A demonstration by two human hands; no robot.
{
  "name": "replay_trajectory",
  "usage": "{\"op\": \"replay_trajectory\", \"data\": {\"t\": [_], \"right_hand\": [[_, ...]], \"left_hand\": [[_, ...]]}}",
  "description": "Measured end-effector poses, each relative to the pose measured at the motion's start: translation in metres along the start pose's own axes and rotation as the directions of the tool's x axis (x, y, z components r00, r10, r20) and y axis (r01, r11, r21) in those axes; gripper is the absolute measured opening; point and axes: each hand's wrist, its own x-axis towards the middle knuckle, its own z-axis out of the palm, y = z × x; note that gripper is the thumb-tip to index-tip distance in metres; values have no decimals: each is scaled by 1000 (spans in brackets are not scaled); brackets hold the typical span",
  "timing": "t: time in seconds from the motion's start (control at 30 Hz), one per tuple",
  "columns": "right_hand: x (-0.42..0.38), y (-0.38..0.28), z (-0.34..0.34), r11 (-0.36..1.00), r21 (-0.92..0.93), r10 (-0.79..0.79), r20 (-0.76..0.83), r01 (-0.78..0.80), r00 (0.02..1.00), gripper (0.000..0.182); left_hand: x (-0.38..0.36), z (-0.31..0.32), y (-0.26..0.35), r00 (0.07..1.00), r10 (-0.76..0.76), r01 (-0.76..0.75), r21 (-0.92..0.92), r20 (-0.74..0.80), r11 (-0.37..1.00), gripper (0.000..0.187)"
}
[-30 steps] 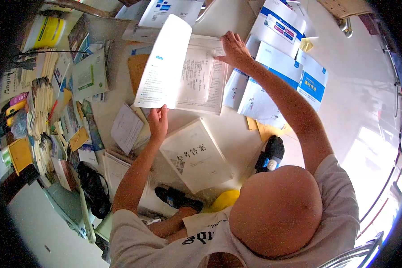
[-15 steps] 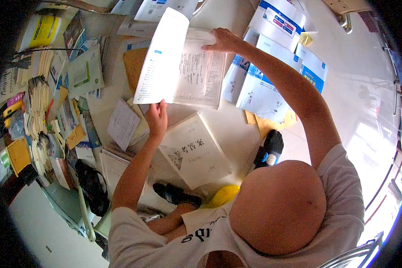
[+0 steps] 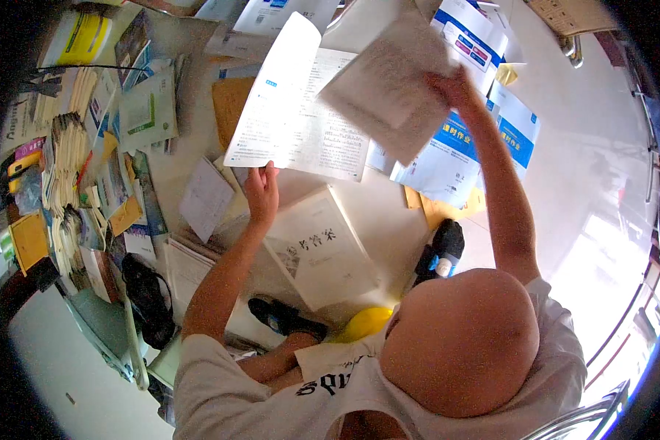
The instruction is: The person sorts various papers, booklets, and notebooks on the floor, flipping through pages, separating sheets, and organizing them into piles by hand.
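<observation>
My left hand [image 3: 262, 192] pinches the bottom edge of an open book [image 3: 286, 110], near the middle of its two printed pages. Over to the right, my right hand [image 3: 451, 88] grips a greyish thin booklet [image 3: 392, 84] by its right side. That booklet is tilted and smeared by motion; it overlaps the book's right page and hides part of the blue-and-white workbooks [image 3: 454, 143] behind it. Below the book, a pale booklet [image 3: 321, 249] with large dark characters on its cover lies on the floor.
Stacks of books and papers [image 3: 67, 169] crowd the left side. A brown envelope [image 3: 231, 110] lies left of the open book, with a handwritten sheet [image 3: 206, 198] below it. A yellow object [image 3: 366, 323] sits near the feet, and a black bag [image 3: 148, 301] at lower left.
My right hand has lifted the thin booklet off the open book's right page and moved it right, uncovering printed text. My left hand stays at the book's lower edge.
</observation>
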Motion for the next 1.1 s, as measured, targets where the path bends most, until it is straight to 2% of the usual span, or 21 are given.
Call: {"op": "replay_trajectory", "data": {"t": [0.13, 0.17, 0.2, 0.23, 0.27, 0.33, 0.37, 0.4, 0.43, 0.47, 0.53, 0.57, 0.6, 0.7, 0.77, 0.8, 0.87, 0.9, 0.93, 1.0, 1.1], "right_hand": [[-51, 7, -107, 925, 374, 21, -210, 60, 977, 42], [-68, -3, -114, 939, 343, 71, -224, 11, 972, 44], [-82, -6, -115, 942, 336, 65, -230, 16, 971, 44], [-94, -7, -109, 909, 409, 30, -264, 83, 964, 46], [-105, -7, -102, 867, 476, -1, -300, 151, 954, 49], [-124, -9, -76, 926, 375, 45, -216, 40, 975, 50], [-132, -18, -52, 919, 389, 19, -215, 68, 976, 49], [-139, -26, -27, 908, 408, -9, -211, 96, 977, 48], [-146, -34, -9, 884, 466, 48, -145, 26, 988, 45], [-151, -41, 8, 852, 520, 107, -73, -53, 992, 43], [-161, -37, 39, 784, 604, 194, -22, -141, 981, 30], [-169, -39, 48, 795, 589, 169, 19, -147, 986, 32], [-175, -45, 59, 771, 602, 202, 74, -205, 977, 37], [-192, -88, 77, 791, 515, 277, 179, -330, 944, 47], [-204, -108, 65, 921, 46, 365, 250, -387, 897, 54], [-202, -90, 51, 954, -120, 297, 243, -275, 924, 55], [-206, -146, 26, 847, -246, 530, 322, -471, 785, 51], [-210, -149, 22, 873, -309, 477, 377, -378, 794, 50], [-213, -152, 24, 890, -362, 425, 444, -276, 789, 49], [-219, -149, 47, 816, -578, 338, 483, 4, 808, 47], [-240, -132, 92, 761, -569, 197, 662, 314, 723, 40]], "left_hand": [[2, 1, 15, 1000, 29, -30, 126, 12, 992, 29], [2, 0, 14, 965, 190, -241, 335, 179, 911, 30], [2, 3, 15, 881, 300, -456, 484, 367, 747, 32], [4, 5, 37, 841, 321, -512, 446, 436, 734, 35], [3, 4, 45, 751, 309, -637, 517, 584, 571, 39], [3, 2, 67, 666, 278, -708, 470, 692, 528, 40], [7, 5, 84, 671, 281, -703, 468, 686, 535, 40], [15, 11, 106, 720, 45, -191, 136, 693, 972, 44], [24, 13, 127, 615, -146, 465, -207, 775, 861, 48], [34, 12, 141, 626, -153, 468, -211, 765, 858, 48], [41, 4, 175, 596, -155, 745, -472, 787, 471, 51], [40, -6, 217, 660, -233, 710, -492, 714, 504, 52], [37, -6, 221, 728, -264, 645, -503, 632, 575, 53], [27, -25, 188, 736, -293, 632, -464, 610, 621, 53], [14, -49, 159, 731, -277, 579, -351, 624, 736, 51], [6, -71, 166, 701, -291, 577, -277, 652, 768, 49], [-19, -113, 167, 739, -212, 435, -212, 640, 875, 50], [-33, -128, 167, 751, -210, 433, -226, 626, 873, 50], [-50, -145, 167, 704, -246, 532, -264, 666, 805, 48], [-71, -179, 163, 653, -288, 630, -292, 701, 719, 46], [-124, -233, 167, 485, -332, 715, -148, 809, 683, 54]]}}
